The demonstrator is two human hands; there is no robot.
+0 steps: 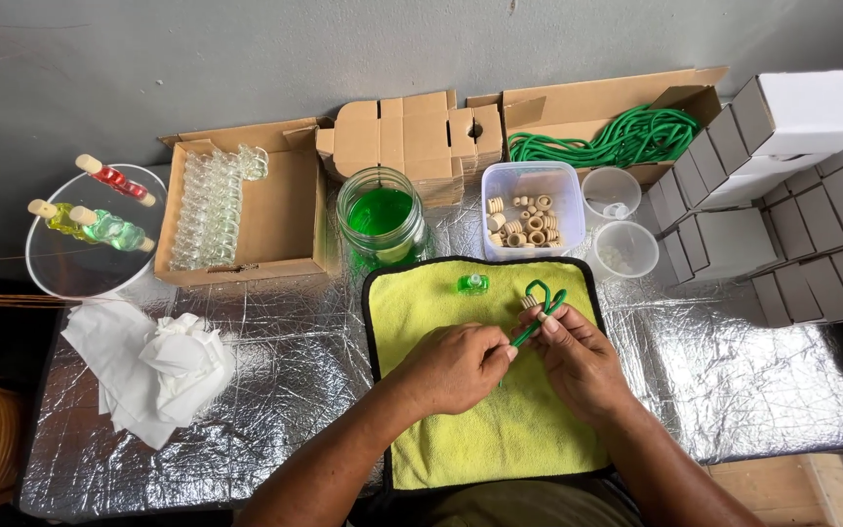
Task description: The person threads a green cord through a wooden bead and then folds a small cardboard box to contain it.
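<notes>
Both hands over yellow cloth (500, 429), working a green cord (539, 310). Right hand (578, 356) pinched shut on the cord w/ fingertips just below its loop; left hand (456, 369) pinched on the lower tail end. Cord is held just above the cloth, loop pointing away from the person, a small wooden bead (529, 302) beside the loop.

Handling, my read: cord is light, limp, prob. slightly slick. It needs a fingertip pinch close to the end or it flops. Bead is tiny, hard, rolls easily.

Small green bottle (472, 284) lies on the cloth near its top edge; looks glass, so fragile and slippery.

Cloth is soft, fuzzy microfibre w/ black trim. Table cover (285, 390) is crinkled silver foil. Jar (382, 217) is clear glass, green liquid. Tub (531, 210) is clear plastic, ribbed wooden beads inside. Cardboard boxes behind.
</notes>
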